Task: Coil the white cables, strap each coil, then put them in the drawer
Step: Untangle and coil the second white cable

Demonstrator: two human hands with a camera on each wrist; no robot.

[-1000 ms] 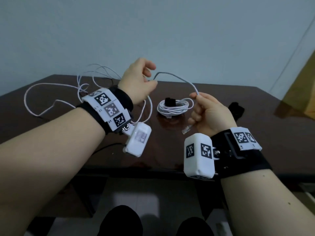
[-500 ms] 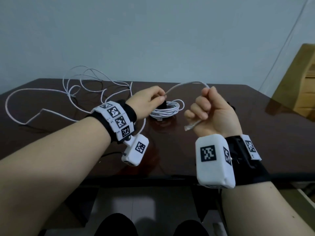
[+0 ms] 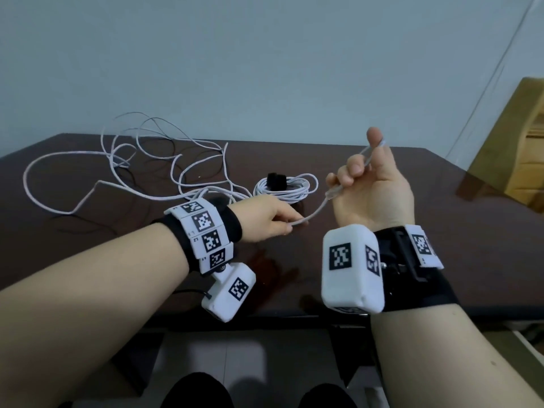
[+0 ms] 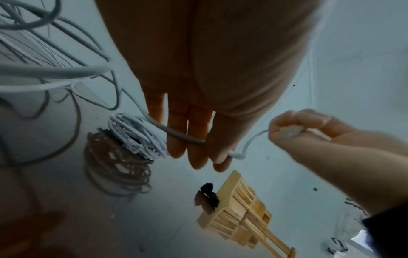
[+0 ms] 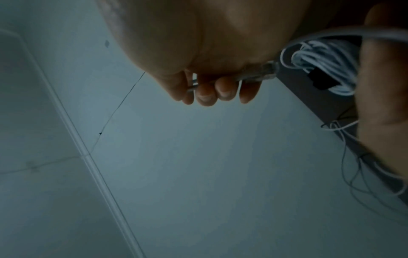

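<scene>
White loose cable [image 3: 97, 184] sprawls in open loops over the dark table [image 3: 459, 219] from about nine to eleven o'clock, still uncoiled. Near the centre, at about twelve o'clock, the finished coil [image 3: 290, 188] lies flat with its black strap [image 3: 276, 180] around it. The left hand [image 3: 266, 220], palm down just in front of that coil, pinches the cable between thumb and fingers, the other fingers nearly straight. From there the cable rises to the right hand [image 3: 372, 189] at about one o'clock, palm up, fingers curled round the line with the clear plug [image 3: 332, 195] poking out below the little finger. No drawer is in view. My worry is the tangle at the far left: pulling slack quickly could knot those crossing loops, or drag them into the strapped coil.
</scene>
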